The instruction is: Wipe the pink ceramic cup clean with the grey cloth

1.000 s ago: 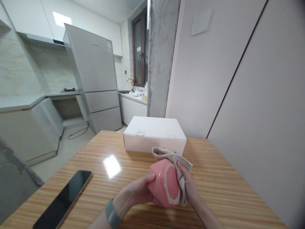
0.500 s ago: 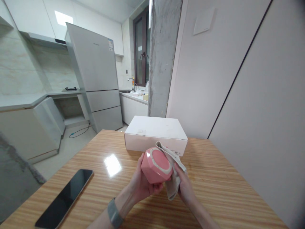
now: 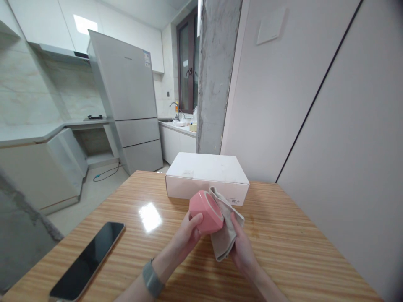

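Pink faceted ceramic bowl (image 3: 205, 212) was held in the air above the striped wooden table (image 3: 283, 235), just in front of a white cardboard box (image 3: 206, 176), its axis tilted, pale-ringed end angled toward the right hand (image 3: 242, 247). It was gripped by the curled fingers of the left hand (image 3: 188, 235); a beige fabric cloth (image 3: 224, 235) was bunched by the right hand against its far side. A black smartphone (image 3: 86, 261) was left well apart.

No wording here can be read. The fridge (image 3: 126, 79) has a short line of print (image 3: 127, 43) high on its top door and a blue-and-white sticker (image 3: 147, 58) near that door's top right corner. The white box (image 3: 208, 167) has a small label (image 3: 188, 173) on its top and fine print (image 3: 235, 201) near the right of its front face; all are too small to make out.
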`<state>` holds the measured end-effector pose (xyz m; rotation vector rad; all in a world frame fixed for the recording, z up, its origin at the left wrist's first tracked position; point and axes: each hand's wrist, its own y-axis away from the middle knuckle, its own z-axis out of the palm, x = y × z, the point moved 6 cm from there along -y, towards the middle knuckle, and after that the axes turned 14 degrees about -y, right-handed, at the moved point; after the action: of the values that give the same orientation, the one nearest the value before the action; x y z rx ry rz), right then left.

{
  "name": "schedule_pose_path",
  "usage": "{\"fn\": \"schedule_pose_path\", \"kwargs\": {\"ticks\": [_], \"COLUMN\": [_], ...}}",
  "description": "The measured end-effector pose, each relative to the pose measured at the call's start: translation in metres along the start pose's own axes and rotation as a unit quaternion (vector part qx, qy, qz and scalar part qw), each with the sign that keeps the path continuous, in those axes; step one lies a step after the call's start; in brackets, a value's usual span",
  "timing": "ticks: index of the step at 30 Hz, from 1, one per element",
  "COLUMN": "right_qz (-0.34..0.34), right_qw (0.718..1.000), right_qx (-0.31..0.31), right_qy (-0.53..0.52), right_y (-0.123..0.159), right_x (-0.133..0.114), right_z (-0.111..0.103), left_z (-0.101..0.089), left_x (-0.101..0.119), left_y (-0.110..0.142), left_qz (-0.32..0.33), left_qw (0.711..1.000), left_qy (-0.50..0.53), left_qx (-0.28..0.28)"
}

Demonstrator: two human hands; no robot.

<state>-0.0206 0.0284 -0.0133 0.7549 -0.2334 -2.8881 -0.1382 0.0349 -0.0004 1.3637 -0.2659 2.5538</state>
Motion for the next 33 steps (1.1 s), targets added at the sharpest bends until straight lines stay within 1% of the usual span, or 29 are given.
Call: {"fn": "schedule_pose_path", "kwargs": {"ticks": [2, 4, 6, 7, 11, 13, 16, 20, 23, 25, 29, 31, 33], "right_qz": [0.007, 0.006, 0.003, 0.003, 0.015, 0.022, 0.031, 0.035, 0.031, 0.032, 0.033, 0.028, 0.024], "right_qw": [1.000, 1.000, 1.000, 1.000, 0.999, 0.999, 0.999, 0.999, 0.999, 0.999, 0.999, 0.999, 0.999], "right_qx": [0.013, 0.020, 0.023, 0.020, 0.001, -0.001, 0.003, -0.002, 0.004, 0.011, -0.002, -0.007, 0.000], "right_qy": [0.001, -0.004, -0.012, -0.018, -0.029, -0.027, -0.025, -0.022, -0.018, -0.015, -0.025, -0.026, -0.022], "right_y": [0.000, 0.001, 0.001, 0.001, -0.004, -0.006, -0.006, -0.004, -0.004, -0.004, -0.002, -0.001, 0.000], "right_x": [0.003, 0.004, 0.005, 0.005, 0.003, 0.002, 0.000, 0.000, 0.000, 0.000, 0.000, 0.000, 0.000], "right_z": [-0.004, -0.006, -0.006, -0.006, -0.004, -0.004, -0.005, -0.003, -0.005, -0.006, -0.001, 0.001, 0.000], "left_z": [-0.003, -0.007, -0.009, -0.010, -0.005, -0.003, -0.002, -0.004, -0.006, -0.008, -0.012, -0.010, -0.006], "left_x": [0.006, 0.011, 0.011, 0.010, 0.001, 0.002, 0.004, 0.002, 0.002, 0.003, 0.014, 0.014, 0.012], "left_y": [0.000, 0.001, 0.001, 0.001, 0.000, 0.001, 0.003, 0.003, 0.000, -0.001, -0.001, 0.000, 0.001], "left_qz": [0.038, 0.071, 0.080, 0.070, -0.018, -0.031, -0.010, 0.009, 0.010, 0.019, 0.088, 0.097, 0.085], "left_qw": [0.998, 0.990, 0.981, 0.980, 0.992, 0.993, 0.993, 0.995, 0.994, 0.988, 0.962, 0.960, 0.965], "left_qy": [-0.039, -0.091, -0.131, -0.136, -0.077, -0.063, -0.067, -0.069, -0.101, -0.140, -0.214, -0.214, -0.202], "left_qx": [0.038, 0.085, 0.121, 0.129, 0.098, 0.094, 0.092, 0.066, 0.047, 0.067, 0.142, 0.151, 0.142]}}
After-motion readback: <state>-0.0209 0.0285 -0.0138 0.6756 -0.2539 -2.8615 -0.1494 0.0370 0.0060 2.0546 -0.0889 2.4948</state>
